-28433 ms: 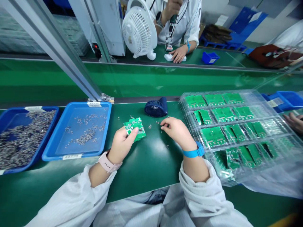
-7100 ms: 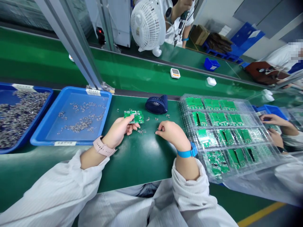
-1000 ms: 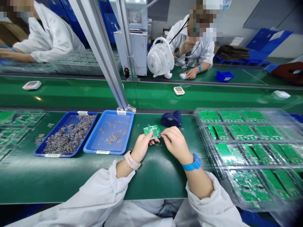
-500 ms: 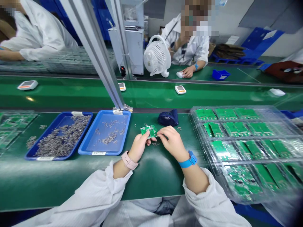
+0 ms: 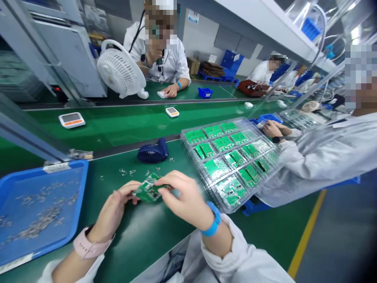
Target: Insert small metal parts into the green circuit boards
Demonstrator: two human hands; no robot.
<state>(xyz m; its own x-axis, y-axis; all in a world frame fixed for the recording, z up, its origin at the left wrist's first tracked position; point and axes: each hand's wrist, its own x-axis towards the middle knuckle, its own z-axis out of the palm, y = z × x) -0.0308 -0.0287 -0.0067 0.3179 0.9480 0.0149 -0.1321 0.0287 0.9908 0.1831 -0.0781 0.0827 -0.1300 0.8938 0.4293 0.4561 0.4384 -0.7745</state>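
A green circuit board (image 5: 148, 189) with small parts on its face is held tilted above the bench. My left hand (image 5: 115, 210) grips its left edge between thumb and fingers. On the opposite side, my right hand (image 5: 184, 199) closes its thumb and fingers on the board's right edge. Several small metal parts (image 5: 131, 172) lie loose on the bench just behind the board. A clear plastic tray (image 5: 208, 184) with green circuit boards in its compartments sits to the right of my hands. To the left stands a blue tray (image 5: 81, 196) with small metal parts scattered in it.
A dark blue small fan (image 5: 152, 152) lies behind my hands. Beyond runs a green belt (image 5: 126, 122) with white-and-orange timers (image 5: 172, 112). A white fan (image 5: 120, 70) stands opposite, near a seated person (image 5: 182, 67). Another person's sleeve (image 5: 321, 145) is close on the right.
My view has swung to the right, bringing a co-worker on the right into sight. My right hand has moved from the board's near corner to a grip on its right edge.
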